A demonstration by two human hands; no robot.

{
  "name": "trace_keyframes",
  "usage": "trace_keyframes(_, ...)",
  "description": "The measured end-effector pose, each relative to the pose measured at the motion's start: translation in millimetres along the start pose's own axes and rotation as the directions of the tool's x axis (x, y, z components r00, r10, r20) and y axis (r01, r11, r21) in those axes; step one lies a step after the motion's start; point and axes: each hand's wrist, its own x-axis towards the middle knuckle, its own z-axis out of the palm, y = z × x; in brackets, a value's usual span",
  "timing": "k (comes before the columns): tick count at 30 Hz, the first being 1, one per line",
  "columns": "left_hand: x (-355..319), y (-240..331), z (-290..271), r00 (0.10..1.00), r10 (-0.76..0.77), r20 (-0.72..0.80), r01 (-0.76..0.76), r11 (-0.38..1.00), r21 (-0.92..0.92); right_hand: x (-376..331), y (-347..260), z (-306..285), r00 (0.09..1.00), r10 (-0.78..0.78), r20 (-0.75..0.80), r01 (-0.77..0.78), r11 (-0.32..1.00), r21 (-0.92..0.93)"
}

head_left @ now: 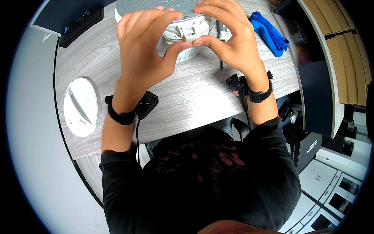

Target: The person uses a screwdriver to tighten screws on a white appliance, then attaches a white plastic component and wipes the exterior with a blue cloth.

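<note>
both hands point(187, 43) pinch a white round device point(183, 33), seemingly gripping; blue cloth point(269, 33) nearby.

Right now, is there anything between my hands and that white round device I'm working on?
Nothing visible. Your left hand and right hand already rest on the white round device, fingers curled over its hub. The blue cloth lies off to the right.

The round white device point(183, 35) is cut off by the upper edge, and its middle is covered by the left hand point(146, 43) and right hand point(228, 37). A dark tool point(221, 46) behind the right hand shows only in part. The black items point(80, 25) at the tabletop point(187, 97) corner are too small to identify.
</note>
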Motion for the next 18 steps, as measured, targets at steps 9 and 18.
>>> trace_keyframes(9,-3,-2,5,0.999,0.009,-0.041,-0.009,1.000,0.001,5,-3,2,1.000,-0.010,-0.013,0.010,1.000,-0.011)
trace_keyframes(18,7,-9,-23,0.983,0.031,0.182,-0.018,0.997,-0.073,1,3,-1,0.999,-0.025,0.023,0.024,0.999,0.029)
